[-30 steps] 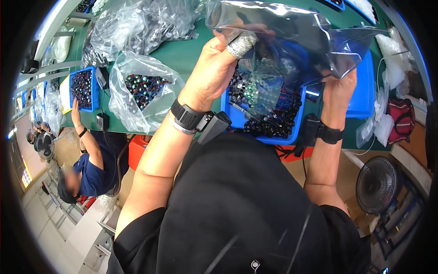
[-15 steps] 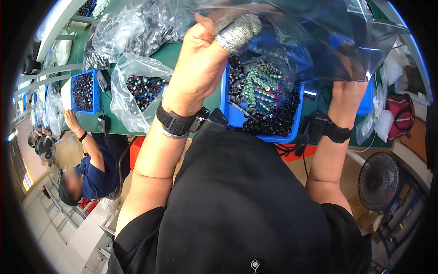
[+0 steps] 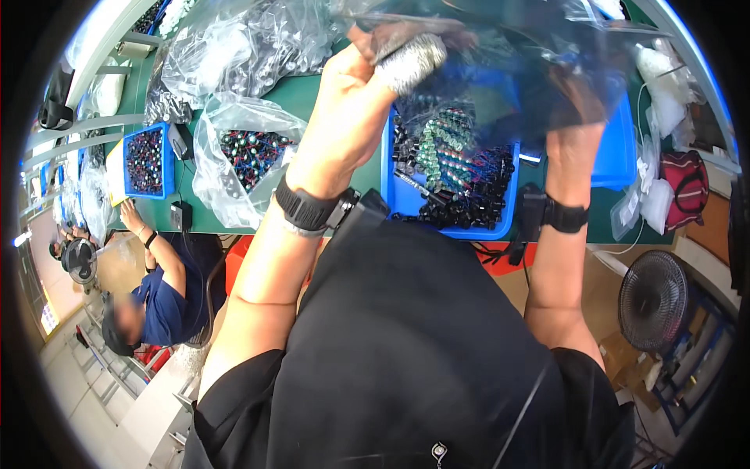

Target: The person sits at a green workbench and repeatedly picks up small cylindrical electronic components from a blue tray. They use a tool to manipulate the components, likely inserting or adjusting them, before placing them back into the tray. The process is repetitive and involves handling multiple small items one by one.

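Plastic bag [image 3: 519, 90]: clear, slack film raised between the two hands, close to the camera and above a blue tray.
Left hand [image 3: 348, 109]: silvery-wrapped thumb [image 3: 410, 64] and fingers pinched together on the bag's left side, with hardly a gap.
Right hand [image 3: 576, 113]: at the bag's right side, blurred by film and motion; I cannot tell how open the fingers are or whether they grip.
Slack film: it could, I judge, snag the heap beneath and drag strands over the rim if the hands dip; slick plastic might also slip from the wrapped thumb.
Blue tray [image 3: 469, 232]: under the bag on the green table [image 3: 293, 94], holding black parts and green beads [image 3: 445, 144].
Blue bin [image 3: 613, 156]: far right; more of it shows than half a second ago, because the right hand has shifted inward. The left hand has barely moved.
Open bag of beads [image 3: 223, 184]: farther left, apart from the tray.
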A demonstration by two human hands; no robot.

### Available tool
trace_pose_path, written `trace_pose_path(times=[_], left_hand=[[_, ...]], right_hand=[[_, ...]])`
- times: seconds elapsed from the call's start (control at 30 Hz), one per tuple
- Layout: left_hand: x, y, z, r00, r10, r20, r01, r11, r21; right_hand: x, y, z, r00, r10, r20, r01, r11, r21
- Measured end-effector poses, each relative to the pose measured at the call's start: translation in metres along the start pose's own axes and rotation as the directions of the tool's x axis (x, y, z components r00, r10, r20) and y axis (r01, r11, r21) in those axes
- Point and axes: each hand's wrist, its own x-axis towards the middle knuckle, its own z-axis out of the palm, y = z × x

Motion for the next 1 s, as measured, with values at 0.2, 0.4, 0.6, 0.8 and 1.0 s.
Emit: trace_pose_path(times=[0.2,0.4,0.6,0.8,1.0], left_hand=[[0.000,0.000,-0.009,0.989,-0.051,-0.137,0.028,0.986,-0.162],[-0.007,-0.021,-0.075,0.883,-0.265,-0.387,0.023,0.848,-0.529],[-0.019,-0.023,-0.083,0.873,-0.389,-0.295,0.085,0.716,-0.693],[-0.023,-0.024,-0.099,0.819,-0.467,-0.333,0.021,0.605,-0.796],[-0.042,-0.025,-0.174,0.866,-0.414,-0.282,-0.076,0.448,-0.891]], right_hand=[[-0.008,0.000,0.011,0.981,-0.190,-0.049,0.170,0.948,-0.271],[-0.082,0.010,0.022,0.800,-0.382,0.463,0.600,0.505,-0.620],[-0.100,0.053,0.017,0.736,0.164,0.657,0.635,0.171,-0.753],[-0.095,0.074,0.000,0.688,0.411,0.598,0.697,-0.144,-0.703],[-0.099,0.060,-0.018,0.702,0.361,0.614,0.647,0.035,-0.761]])
